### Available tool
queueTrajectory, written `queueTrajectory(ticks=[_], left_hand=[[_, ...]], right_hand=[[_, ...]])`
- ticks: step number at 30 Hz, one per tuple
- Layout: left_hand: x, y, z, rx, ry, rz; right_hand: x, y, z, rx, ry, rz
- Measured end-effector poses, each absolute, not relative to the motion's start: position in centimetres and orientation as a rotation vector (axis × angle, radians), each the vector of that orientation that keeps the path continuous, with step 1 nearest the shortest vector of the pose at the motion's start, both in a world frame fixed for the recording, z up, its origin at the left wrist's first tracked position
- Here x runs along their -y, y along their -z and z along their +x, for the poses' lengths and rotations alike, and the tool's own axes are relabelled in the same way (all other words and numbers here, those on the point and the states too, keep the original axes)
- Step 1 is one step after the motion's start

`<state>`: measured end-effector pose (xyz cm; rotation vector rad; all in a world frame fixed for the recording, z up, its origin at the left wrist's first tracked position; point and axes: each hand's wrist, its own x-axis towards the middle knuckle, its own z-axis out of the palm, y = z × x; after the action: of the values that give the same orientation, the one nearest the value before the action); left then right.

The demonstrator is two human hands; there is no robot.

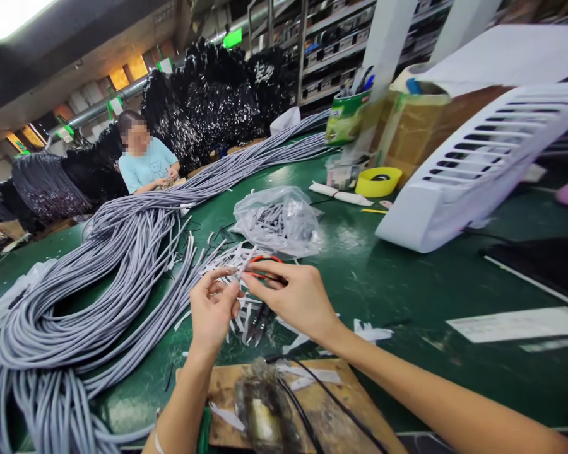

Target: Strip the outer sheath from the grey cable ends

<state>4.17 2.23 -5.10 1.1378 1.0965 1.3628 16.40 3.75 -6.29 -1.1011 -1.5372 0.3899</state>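
My left hand [214, 306] and my right hand [296, 291] meet above the middle of the bench, fingertips pinched together. Between them is a thin pale grey piece [249, 258], which looks like a cable end; the fingers cover most of it. Just behind and below the hands lie cutters with orange-red handles [271, 257], their dark jaws pointing toward me among white scraps [239, 320]. A large bundle of grey cables [108, 252] sweeps along the left, with loose ends close to my left hand.
A clear bag of small grey parts [284, 221] lies beyond my hands. In front of me is a wooden board [350, 410] bearing a dark block and black cords. A white slotted casing [473, 170], yellow tape roll [378, 181] and green can [346, 116] stand right. Another person [149, 161] sits across.
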Motion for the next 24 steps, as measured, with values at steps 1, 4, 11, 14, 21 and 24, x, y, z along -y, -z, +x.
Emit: queueTrajectory(ticks=[1, 4, 11, 14, 21, 24], left_hand=[[-2.2, 5.1, 4.2, -1.09, -1.356, 1.145], [-2.0, 5.2, 4.4, -1.045, -1.329, 1.157], [-1.9, 5.0, 4.5, -0.828, -1.286, 1.1], [-1.9, 5.1, 4.5, -0.805, -1.3, 1.062], [-1.9, 5.0, 4.8, -0.821, -1.303, 1.007], [-1.6, 4.8, 5.0, -0.814, -1.339, 0.935]], right_hand=[[-3.7, 6.3, 16.4, 1.532, -0.426, -1.099], [-3.6, 6.1, 16.5, 1.526, -0.452, -1.051], [-3.9, 6.0, 16.4, 1.461, -0.613, -1.056], [-4.2, 6.1, 16.4, 1.404, -0.803, -1.019], [-3.3, 5.7, 16.1, 1.331, -0.833, -0.901], [-2.7, 5.7, 15.6, 1.194, -0.848, -0.872]])
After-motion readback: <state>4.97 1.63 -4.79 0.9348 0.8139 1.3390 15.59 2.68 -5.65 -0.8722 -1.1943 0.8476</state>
